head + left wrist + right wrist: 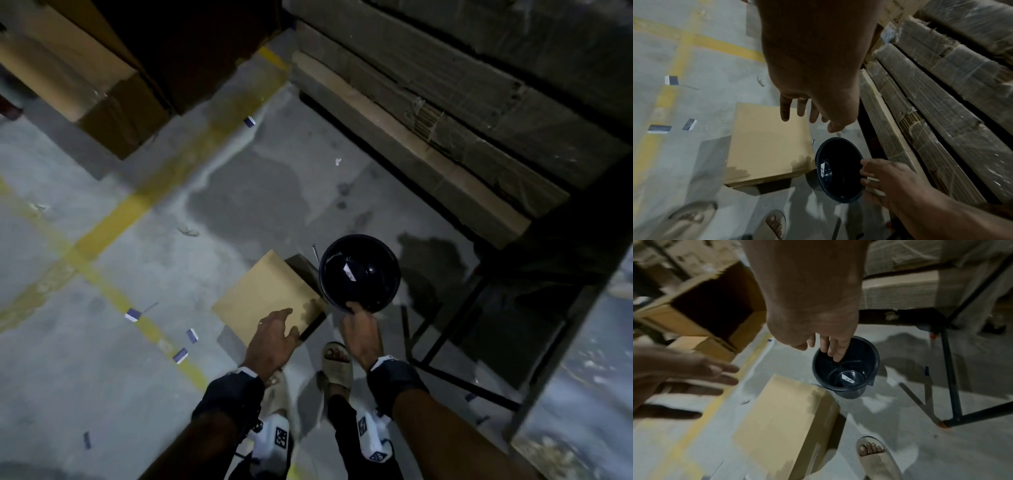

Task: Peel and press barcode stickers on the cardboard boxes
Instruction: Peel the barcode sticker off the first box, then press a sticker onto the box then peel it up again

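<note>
A plain brown cardboard box (263,294) (768,142) (789,415) lies flat on the concrete floor; no sticker shows on its top. My left hand (274,337) (805,110) (694,369) hangs over its near edge, fingers spread and straight, holding nothing. Right of the box stands a dark round bucket (359,274) (838,170) (846,368) with a white paper scrap (349,272) (847,378) at its bottom. My right hand (359,329) (885,178) (830,350) is at the bucket's near rim, fingers pointing down into it. Something pale shows between those fingers in the left wrist view.
Small blue-and-white paper scraps (133,314) (180,355) litter the floor by yellow painted lines. A large open carton (113,85) stands at the back left. Stacked flat cardboard (445,120) fills the right, above a black metal frame (445,342). My sandalled foot (337,366) stands near the bucket.
</note>
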`<state>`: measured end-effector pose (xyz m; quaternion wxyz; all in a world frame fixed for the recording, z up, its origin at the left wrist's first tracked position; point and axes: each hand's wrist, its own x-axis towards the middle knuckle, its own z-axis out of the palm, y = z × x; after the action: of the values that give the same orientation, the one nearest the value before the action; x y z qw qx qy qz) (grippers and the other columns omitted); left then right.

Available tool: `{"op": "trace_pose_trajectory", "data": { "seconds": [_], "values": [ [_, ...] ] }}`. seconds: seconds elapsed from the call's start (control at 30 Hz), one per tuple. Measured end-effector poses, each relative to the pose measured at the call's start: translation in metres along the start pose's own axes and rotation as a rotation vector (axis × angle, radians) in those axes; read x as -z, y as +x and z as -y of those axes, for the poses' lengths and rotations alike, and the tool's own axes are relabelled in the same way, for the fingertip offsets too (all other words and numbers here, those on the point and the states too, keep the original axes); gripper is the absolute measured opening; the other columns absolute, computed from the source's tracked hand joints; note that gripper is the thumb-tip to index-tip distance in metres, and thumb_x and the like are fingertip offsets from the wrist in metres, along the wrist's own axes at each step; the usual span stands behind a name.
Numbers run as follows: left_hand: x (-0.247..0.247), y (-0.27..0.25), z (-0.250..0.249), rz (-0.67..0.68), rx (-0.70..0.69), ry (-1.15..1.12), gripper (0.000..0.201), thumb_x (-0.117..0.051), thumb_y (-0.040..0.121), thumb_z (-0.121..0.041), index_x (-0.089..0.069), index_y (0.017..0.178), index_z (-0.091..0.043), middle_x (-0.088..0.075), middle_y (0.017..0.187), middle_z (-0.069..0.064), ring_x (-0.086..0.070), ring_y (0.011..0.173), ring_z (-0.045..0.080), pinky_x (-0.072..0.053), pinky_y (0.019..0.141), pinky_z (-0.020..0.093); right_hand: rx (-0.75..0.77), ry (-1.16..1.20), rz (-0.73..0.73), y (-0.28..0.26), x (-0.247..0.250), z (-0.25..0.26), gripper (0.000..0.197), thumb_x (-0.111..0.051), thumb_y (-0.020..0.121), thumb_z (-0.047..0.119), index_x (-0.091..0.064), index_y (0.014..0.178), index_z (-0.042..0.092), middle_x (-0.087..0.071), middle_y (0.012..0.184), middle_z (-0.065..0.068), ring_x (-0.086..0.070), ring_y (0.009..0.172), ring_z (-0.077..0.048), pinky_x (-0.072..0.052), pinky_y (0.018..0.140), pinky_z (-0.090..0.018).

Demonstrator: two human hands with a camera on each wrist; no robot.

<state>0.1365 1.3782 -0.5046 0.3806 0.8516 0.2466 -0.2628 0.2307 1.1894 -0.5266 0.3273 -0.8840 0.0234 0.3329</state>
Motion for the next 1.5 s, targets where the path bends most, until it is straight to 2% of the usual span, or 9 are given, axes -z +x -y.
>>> {"op": "trace_pose_trajectory", "data": {
  "seconds": [0.07,0.23,0.4,0.5,0.67,0.8,0.93,1.27,1.5],
  "values": [
    [0.011,-0.026,-0.006,0.013,-0.042,0.032,0.081,-0.031,0.087,-0.057,-0.044,0.150,-0.007,-0.047,0.150,0.017,-0.043,0.138,0.035,-0.031,0.114,0.039,0.032,-0.058,0.026,-0.027,0.002,0.009,0.032,-0.050,0.100,0.011,-0.058,0.130,0.002,-0.064,0.120,-0.023,-0.061,0.109,-0.038,-0.047,0.091,-0.039],
    [0.029,-0.084,-0.017,0.083,-0.076,0.131,0.053,-0.049,0.104,-0.028,-0.040,0.151,-0.005,-0.044,0.152,0.019,-0.041,0.139,0.036,-0.031,0.113,0.038,0.063,-0.145,0.038,-0.104,-0.005,0.020,0.047,-0.043,0.098,0.020,-0.047,0.144,0.010,-0.064,0.124,-0.020,-0.063,0.107,-0.039,-0.050,0.083,-0.040],
    [0.030,-0.142,-0.012,0.236,-0.194,0.281,0.069,-0.034,0.090,-0.048,-0.051,0.140,-0.004,-0.055,0.136,0.022,-0.052,0.124,0.039,-0.046,0.099,0.045,0.019,-0.177,-0.016,-0.184,-0.022,0.005,0.034,-0.048,0.102,0.020,-0.058,0.129,0.002,-0.064,0.127,-0.023,-0.062,0.111,-0.037,-0.048,0.092,-0.042],
    [0.021,-0.167,-0.003,0.310,-0.237,0.352,0.079,-0.029,0.084,-0.059,-0.048,0.142,-0.009,-0.056,0.133,0.024,-0.053,0.122,0.040,-0.049,0.095,0.048,-0.104,-0.114,-0.015,-0.233,-0.032,-0.009,0.038,-0.044,0.106,0.022,-0.055,0.136,0.002,-0.060,0.133,-0.021,-0.058,0.122,-0.037,-0.046,0.100,-0.041],
    [0.005,-0.221,-0.027,0.402,-0.383,0.495,0.055,-0.046,0.105,-0.028,-0.036,0.153,-0.006,-0.047,0.150,0.020,-0.044,0.137,0.038,-0.039,0.107,0.044,-0.194,-0.009,-0.132,-0.306,-0.028,-0.057,0.036,-0.050,0.104,0.025,-0.061,0.129,0.001,-0.063,0.128,-0.023,-0.060,0.119,-0.039,-0.047,0.100,-0.042],
    [-0.035,-0.249,-0.051,0.486,-0.507,0.628,0.055,-0.047,0.103,-0.031,-0.038,0.153,-0.009,-0.044,0.152,0.017,-0.042,0.139,0.037,-0.039,0.110,0.045,-0.282,0.106,-0.292,-0.365,-0.013,-0.100,0.048,-0.045,0.101,0.031,-0.062,0.129,-0.004,-0.064,0.130,-0.028,-0.058,0.123,-0.043,-0.042,0.103,-0.040],
    [-0.081,-0.283,-0.094,0.533,-0.614,0.717,0.055,-0.047,0.103,-0.031,-0.037,0.154,-0.012,-0.042,0.155,0.014,-0.039,0.141,0.034,-0.039,0.111,0.043,-0.409,0.179,-0.399,-0.419,0.004,-0.145,0.039,-0.054,0.103,0.018,-0.060,0.132,-0.008,-0.063,0.132,-0.028,-0.058,0.125,-0.041,-0.040,0.105,-0.037],
    [-0.221,-0.361,-0.205,0.635,-0.874,0.931,0.055,-0.048,0.101,-0.033,-0.039,0.153,-0.015,-0.046,0.153,0.012,-0.045,0.137,0.033,-0.041,0.108,0.039,-0.598,0.371,-0.521,-0.540,0.046,-0.287,0.045,-0.053,0.105,0.023,-0.054,0.139,-0.007,-0.058,0.141,-0.026,-0.053,0.132,-0.039,-0.037,0.109,-0.037],
    [-0.342,-0.431,-0.286,0.706,-1.001,0.999,0.057,-0.050,0.102,-0.030,-0.038,0.153,-0.009,-0.042,0.156,0.014,-0.040,0.142,0.033,-0.036,0.113,0.039,-0.667,0.397,-0.726,-0.611,0.091,-0.400,0.044,-0.048,0.102,0.026,-0.065,0.102,-0.014,-0.067,0.098,-0.037,-0.066,0.093,-0.051,-0.049,0.080,-0.048]
  ]
}}
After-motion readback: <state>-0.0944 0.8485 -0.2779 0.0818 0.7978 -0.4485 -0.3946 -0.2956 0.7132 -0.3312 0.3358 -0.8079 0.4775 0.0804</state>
